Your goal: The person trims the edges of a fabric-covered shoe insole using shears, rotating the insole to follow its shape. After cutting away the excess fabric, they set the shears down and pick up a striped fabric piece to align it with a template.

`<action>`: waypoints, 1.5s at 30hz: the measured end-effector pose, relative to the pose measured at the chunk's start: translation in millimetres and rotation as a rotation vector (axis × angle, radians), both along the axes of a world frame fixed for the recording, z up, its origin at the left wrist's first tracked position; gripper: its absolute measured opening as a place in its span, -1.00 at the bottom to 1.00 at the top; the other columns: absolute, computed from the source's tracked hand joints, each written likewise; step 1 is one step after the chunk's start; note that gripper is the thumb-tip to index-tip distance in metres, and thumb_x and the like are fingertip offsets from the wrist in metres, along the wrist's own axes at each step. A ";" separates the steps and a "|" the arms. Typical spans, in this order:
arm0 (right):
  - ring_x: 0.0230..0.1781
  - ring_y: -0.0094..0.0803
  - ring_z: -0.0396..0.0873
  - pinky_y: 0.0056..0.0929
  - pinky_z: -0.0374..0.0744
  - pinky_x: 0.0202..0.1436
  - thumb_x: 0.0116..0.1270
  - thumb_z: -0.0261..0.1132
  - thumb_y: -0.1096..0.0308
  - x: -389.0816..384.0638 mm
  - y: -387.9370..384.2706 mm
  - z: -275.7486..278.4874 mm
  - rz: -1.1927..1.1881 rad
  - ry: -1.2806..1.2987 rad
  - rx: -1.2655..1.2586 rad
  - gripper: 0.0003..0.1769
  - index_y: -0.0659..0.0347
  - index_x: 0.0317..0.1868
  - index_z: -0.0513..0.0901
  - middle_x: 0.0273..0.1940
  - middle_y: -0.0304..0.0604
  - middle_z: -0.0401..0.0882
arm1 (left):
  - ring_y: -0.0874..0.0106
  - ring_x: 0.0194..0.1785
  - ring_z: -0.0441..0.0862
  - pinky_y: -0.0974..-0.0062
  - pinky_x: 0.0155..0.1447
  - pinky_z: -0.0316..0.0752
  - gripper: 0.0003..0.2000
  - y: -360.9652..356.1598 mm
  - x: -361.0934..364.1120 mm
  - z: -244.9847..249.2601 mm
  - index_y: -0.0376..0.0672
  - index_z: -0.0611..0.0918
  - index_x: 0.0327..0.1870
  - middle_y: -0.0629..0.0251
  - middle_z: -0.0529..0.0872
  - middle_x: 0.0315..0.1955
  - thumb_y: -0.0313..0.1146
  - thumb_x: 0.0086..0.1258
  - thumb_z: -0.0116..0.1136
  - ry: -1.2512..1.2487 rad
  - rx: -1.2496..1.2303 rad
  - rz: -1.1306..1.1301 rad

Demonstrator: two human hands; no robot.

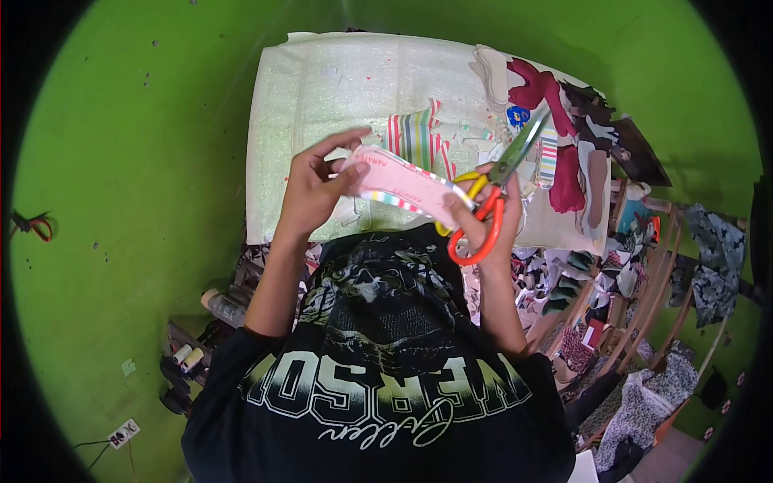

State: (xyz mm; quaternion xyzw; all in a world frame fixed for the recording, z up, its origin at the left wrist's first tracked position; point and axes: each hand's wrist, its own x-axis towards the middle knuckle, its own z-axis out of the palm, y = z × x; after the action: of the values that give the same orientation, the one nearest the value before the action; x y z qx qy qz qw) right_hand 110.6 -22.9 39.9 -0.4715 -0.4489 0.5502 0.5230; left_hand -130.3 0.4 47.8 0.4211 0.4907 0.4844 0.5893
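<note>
Above the table I hold a curved pink template piece (403, 179) with red lettering, laid over striped fabric whose coloured edge shows along its rim. My left hand (322, 179) pinches its left end between thumb and fingers, the index finger lifted. My right hand (493, 221) presses its thumb on the right end and also keeps hold of scissors (515, 157) with one orange and one yellow handle. Their blades point up and to the right, away from the piece, and look closed together. Just behind the pink piece lies striped fabric (412, 137) on the table.
The pale covered table (322, 88) carries maroon cut pieces (568, 181), beige pieces (489, 72) and a striped stack (547, 157) at its right. Slatted racks (636, 298) with fabric pieces stand to the right. Another pair of scissors (34, 227) hangs on the green wall.
</note>
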 end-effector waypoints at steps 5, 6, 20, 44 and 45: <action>-0.36 -0.56 0.58 -0.61 0.55 -0.27 0.13 0.48 0.56 10.9 13.0 4.2 -0.253 -0.124 0.158 -0.48 0.30 0.03 0.39 -0.31 -0.15 0.60 | 0.48 -0.05 0.61 0.49 0.09 0.53 -0.64 -1.9 -4.8 1.2 -0.31 0.63 0.18 0.28 0.64 -0.18 -0.60 0.35 0.26 0.188 0.059 -0.394; -0.36 -0.57 0.56 -0.64 0.53 -0.27 0.12 0.50 0.53 12.4 14.8 5.5 -0.264 -0.176 0.178 -0.47 0.29 0.03 0.40 -0.32 -0.18 0.59 | 0.48 -0.05 0.61 0.49 0.09 0.53 -0.64 -3.4 -2.3 4.0 -0.31 0.63 0.18 0.28 0.64 -0.18 -0.60 0.35 0.26 0.188 0.063 -0.397; -0.42 -0.61 0.59 -0.65 0.50 -0.33 0.09 0.57 0.48 13.8 38.5 39.4 -0.073 -0.189 0.130 -0.43 0.29 0.06 0.47 -0.37 -0.18 0.68 | 0.57 -0.01 0.61 0.55 0.02 0.57 -0.46 -10.6 9.5 0.2 -0.29 0.49 0.29 0.30 0.64 0.06 -0.58 0.25 0.35 0.004 -0.082 -0.799; -0.37 -0.20 0.52 -0.26 0.52 -0.18 0.25 0.06 -0.55 -20.0 -46.6 26.4 0.370 -0.241 -0.055 0.03 0.35 0.22 0.27 -0.32 -0.03 0.49 | 0.27 0.38 0.34 0.21 0.38 0.38 -0.06 -10.5 60.8 2.2 -0.07 -0.13 0.55 0.09 0.23 0.37 -0.74 0.23 0.19 -0.197 0.179 0.149; -0.39 -0.19 0.52 -0.26 0.51 -0.21 0.28 0.04 -0.53 -19.7 -46.1 22.8 0.371 -0.234 -0.023 0.01 0.36 0.23 0.27 -0.33 -0.02 0.49 | 0.28 0.39 0.31 0.23 0.39 0.37 -0.04 -12.0 62.5 2.2 -0.06 -0.16 0.56 0.11 0.22 0.38 -0.74 0.23 0.18 -0.203 0.191 0.169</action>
State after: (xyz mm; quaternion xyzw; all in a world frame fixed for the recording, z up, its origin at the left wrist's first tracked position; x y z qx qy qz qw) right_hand 91.0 -69.0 62.7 -0.4474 -0.5792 0.5837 0.3517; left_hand -67.8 -11.6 50.0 0.3812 0.4142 0.6167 0.5503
